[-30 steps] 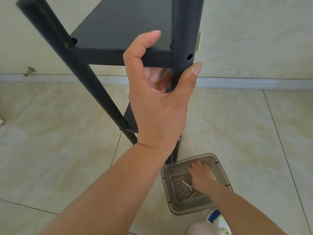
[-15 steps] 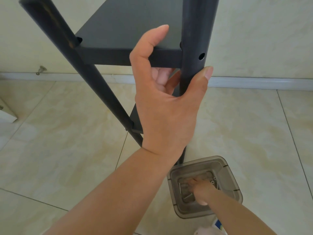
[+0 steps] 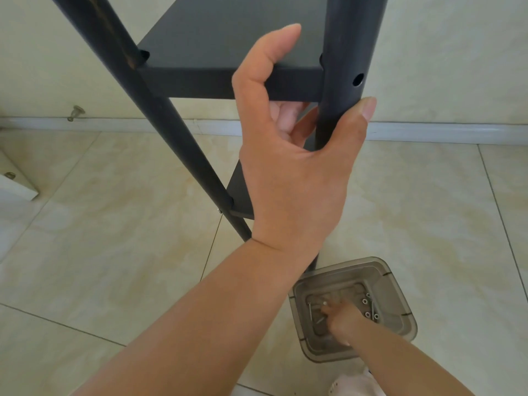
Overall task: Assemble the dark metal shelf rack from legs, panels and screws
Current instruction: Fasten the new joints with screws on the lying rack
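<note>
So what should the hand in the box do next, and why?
Probably pinch one screw and lift it out. The right hand is down in the box among the screws, while the left hand holds the leg and panel together, and the hole in the leg looks empty.

Floor [image 3: 114,252]: glossy cream marble-look tiles, thin dark grout lines.
Wall [image 3: 457,52]: pale cream, marbled.
Skirting [image 3: 443,132]: light grey strip along the wall's foot.

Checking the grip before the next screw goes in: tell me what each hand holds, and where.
Left hand grips the rack's leg just below the panel. Right hand is in the screw tub; its hold cannot be told.
</note>
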